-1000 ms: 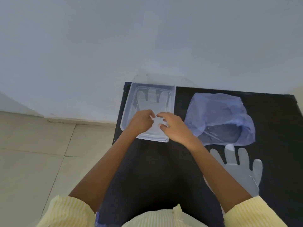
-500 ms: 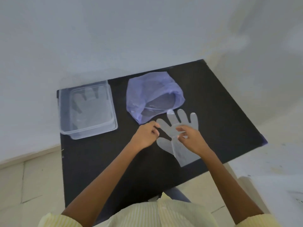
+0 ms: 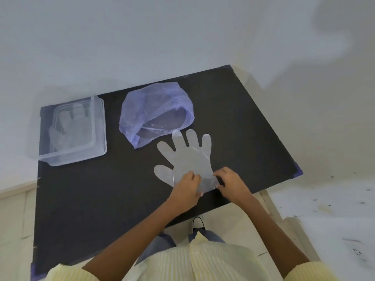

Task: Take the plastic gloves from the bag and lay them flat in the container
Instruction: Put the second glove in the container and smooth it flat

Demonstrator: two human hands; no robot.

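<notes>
A clear plastic glove [image 3: 187,157] lies flat on the black table [image 3: 101,195], fingers pointing away from me. My left hand [image 3: 187,186] and my right hand [image 3: 230,182] both pinch its cuff at the near end. A crumpled purple plastic bag [image 3: 150,106] sits just beyond the glove's fingertips, its mouth open toward me. At the table's far left stands a clear rectangular container [image 3: 101,128] with a glove [image 3: 73,126] lying flat inside.
The table's near edge runs right below my hands. Pale tiled floor [image 3: 12,220] shows on the left and a speckled white floor [image 3: 324,209] on the right. A white wall rises behind the table.
My hands left the container, moved right to the glove on the table, then slid down from its fingers to its cuff. The view swung right and pulled back.
</notes>
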